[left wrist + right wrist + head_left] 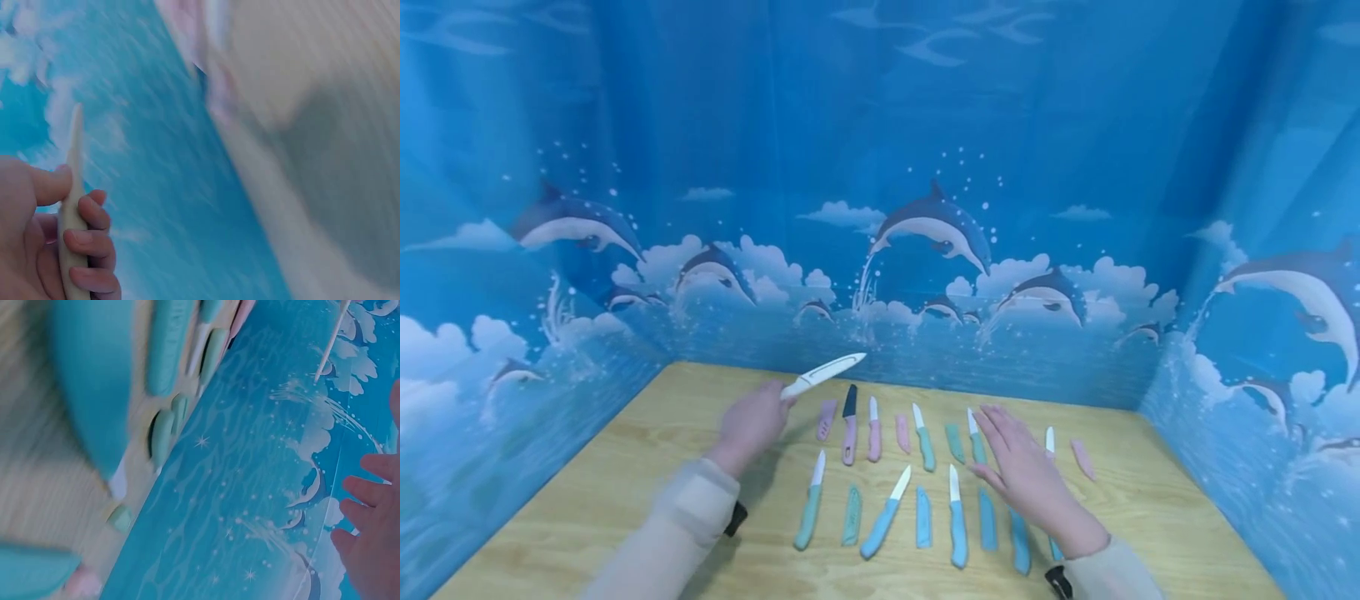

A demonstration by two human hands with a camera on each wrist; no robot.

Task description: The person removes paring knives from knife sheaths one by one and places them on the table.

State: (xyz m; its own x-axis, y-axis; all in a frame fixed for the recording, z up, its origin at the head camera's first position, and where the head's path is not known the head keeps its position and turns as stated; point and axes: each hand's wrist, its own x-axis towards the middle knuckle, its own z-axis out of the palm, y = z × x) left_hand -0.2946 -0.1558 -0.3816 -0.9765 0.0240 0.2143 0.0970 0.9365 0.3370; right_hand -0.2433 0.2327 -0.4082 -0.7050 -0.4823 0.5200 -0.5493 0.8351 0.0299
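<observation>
My left hand (754, 429) is raised over the table's left part and grips a cream-white knife (823, 375), its long end slanting up to the right. In the left wrist view, thumb and fingers wrap the cream handle (74, 240); whether a sheath covers the blade, I cannot tell. My right hand (1018, 467) hovers over the right-hand knives with straight fingers, holding nothing, and partly hides some. Near it lie a teal-handled knife (977, 446), a blue sheath (987, 518) and a blue-handled knife (1020, 542). In the right wrist view the same palm (378, 531) shows extended fingers.
Rows of small knives and sheaths lie on the wooden table (625, 467): a pink knife with black blade (849, 437), a pink-handled knife (874, 437), a green-handled knife (807, 517), a green sheath (852, 517), a pink sheath (1082, 458). A dolphin-print curtain (880, 167) encloses the back and sides.
</observation>
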